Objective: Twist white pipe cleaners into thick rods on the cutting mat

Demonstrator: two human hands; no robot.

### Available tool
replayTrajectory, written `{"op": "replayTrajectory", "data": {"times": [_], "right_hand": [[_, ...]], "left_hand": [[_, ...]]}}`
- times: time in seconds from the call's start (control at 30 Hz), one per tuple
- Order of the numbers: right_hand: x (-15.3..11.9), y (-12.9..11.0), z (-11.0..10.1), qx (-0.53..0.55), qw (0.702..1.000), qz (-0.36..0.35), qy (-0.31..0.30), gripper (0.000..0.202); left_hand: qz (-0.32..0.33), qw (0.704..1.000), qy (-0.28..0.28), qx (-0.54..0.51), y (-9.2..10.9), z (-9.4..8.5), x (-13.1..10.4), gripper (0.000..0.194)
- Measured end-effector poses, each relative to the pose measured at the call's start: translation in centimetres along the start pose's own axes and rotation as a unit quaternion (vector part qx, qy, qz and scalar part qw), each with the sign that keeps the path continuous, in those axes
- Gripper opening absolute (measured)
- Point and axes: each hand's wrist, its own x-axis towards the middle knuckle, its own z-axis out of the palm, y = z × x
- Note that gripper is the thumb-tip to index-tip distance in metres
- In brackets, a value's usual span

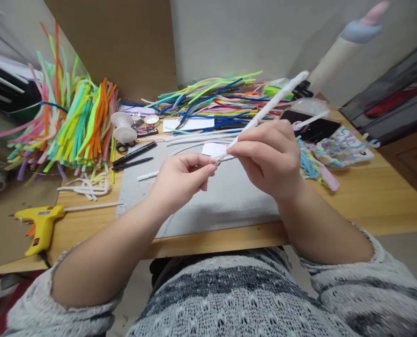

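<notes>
A white fuzzy stem (271, 104) slants up to the right from between my hands, above the grey mat (208, 210). My left hand (183, 175) pinches its lower end between thumb and index finger. Just to the right, my right hand (270, 157) grips the stem a little higher, fingers curled. Another white length (310, 120) sticks out behind my right hand; whether it joins the held stem is hidden. More white stems (197, 139) lie across the mat's back edge, near a small white paper (213, 149).
A yellow glue gun (41, 224) lies at the left, below white bent pieces (89, 186). Black pens (134, 156), white spools (124, 127) and bundles of coloured stems (85, 121) stand or lie at the back left. A dark phone-like slab (310, 125) is at the right.
</notes>
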Motion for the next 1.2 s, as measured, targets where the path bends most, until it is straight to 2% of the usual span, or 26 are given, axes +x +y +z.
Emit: {"op": "replayTrajectory", "data": {"times": [0.1, 0.23, 0.33, 0.53, 0.7, 0.87, 1.07, 1.2], "right_hand": [[0.3, 0.1, -0.7, -0.014, 1.0, -0.019, -0.014, 0.021], [0.4, 0.2, -0.8, 0.008, 0.999, -0.035, -0.041, 0.031], [0.2, 0.1, -0.4, 0.016, 0.998, -0.029, -0.06, 0.034], [0.0, -0.3, 0.0, 0.005, 0.995, -0.042, -0.093, 0.023], [-0.1, -0.3, 0.2, -0.013, 0.993, -0.071, -0.093, 0.021], [-0.2, -0.3, 0.6, -0.031, 0.992, -0.092, -0.082, 0.02], [-0.2, -0.7, 0.5, -0.049, 0.986, -0.1, -0.128, 0.023], [0.0, -0.9, 0.4, -0.045, 0.98, -0.099, -0.168, 0.025]], "left_hand": [[0.004, 0.998, -0.003, 0.064, 0.2, 0.0, -0.1, 0.01], [-0.024, 0.994, -0.005, 0.104, 0.0, -0.2, -0.3, 0.012], [-0.036, 0.996, -0.015, 0.078, -0.4, -0.3, -0.4, 0.013], [-0.046, 0.998, -0.025, 0.044, -1.3, -0.5, -0.4, 0.014], [-0.046, 0.998, -0.045, 0.026, -1.9, -1.0, -0.1, 0.014], [-0.068, 0.995, -0.072, -0.012, -1.9, -0.9, 0.0, 0.023], [-0.064, 0.995, -0.03, 0.077, -2.2, -0.5, 0.1, 0.025], [-0.067, 0.989, -0.038, 0.124, -2.7, -0.6, 0.1, 0.029]]}}
